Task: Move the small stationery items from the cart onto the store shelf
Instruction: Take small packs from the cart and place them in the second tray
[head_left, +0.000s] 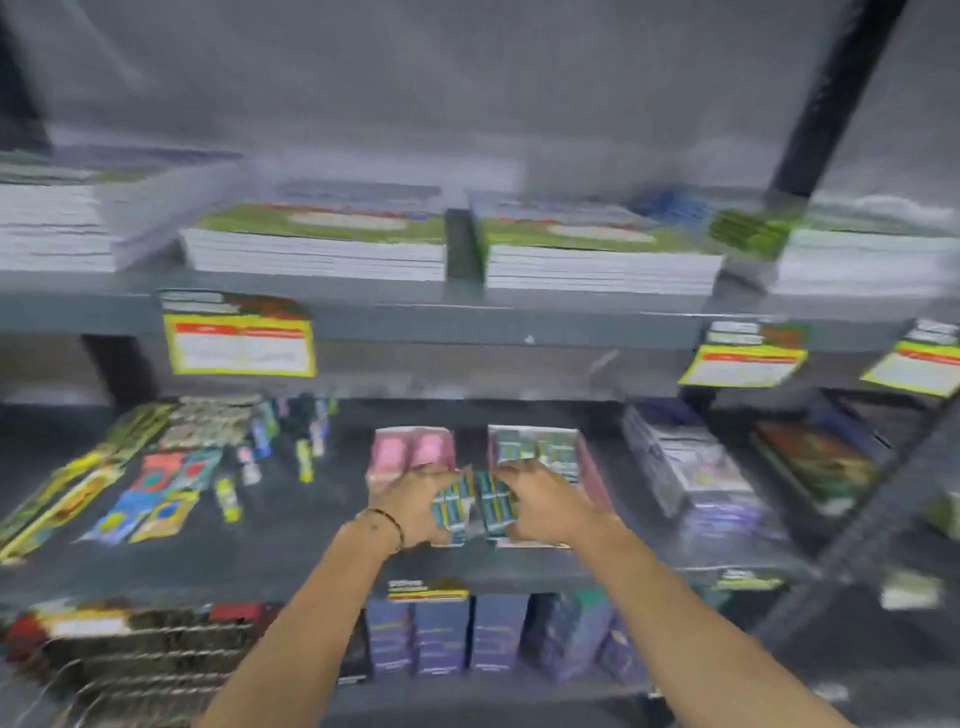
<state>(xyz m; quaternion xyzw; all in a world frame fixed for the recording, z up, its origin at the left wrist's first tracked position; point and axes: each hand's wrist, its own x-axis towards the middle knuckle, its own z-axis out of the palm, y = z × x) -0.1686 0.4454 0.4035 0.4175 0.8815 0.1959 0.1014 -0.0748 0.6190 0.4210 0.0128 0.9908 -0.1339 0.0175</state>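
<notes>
Both of my hands reach onto the middle shelf (291, 525), which is dark grey. My left hand (415, 506) grips a stack of small teal packets (453, 506). My right hand (540, 501) grips a second stack of the same teal packets (496, 506) right beside it. The two stacks touch near the shelf's front. Behind them stand a pink box (413, 449) and an open pink box holding more teal packets (537, 449). The frame is motion-blurred. No cart is in view.
Colourful flat packs (156, 488) and small upright items (304, 460) fill the shelf's left part; wrapped bundles (691, 467) lie to the right. Notebook stacks (322, 244) sit on the shelf above, with yellow price tags (239, 338). Purple boxes (441, 634) stand below.
</notes>
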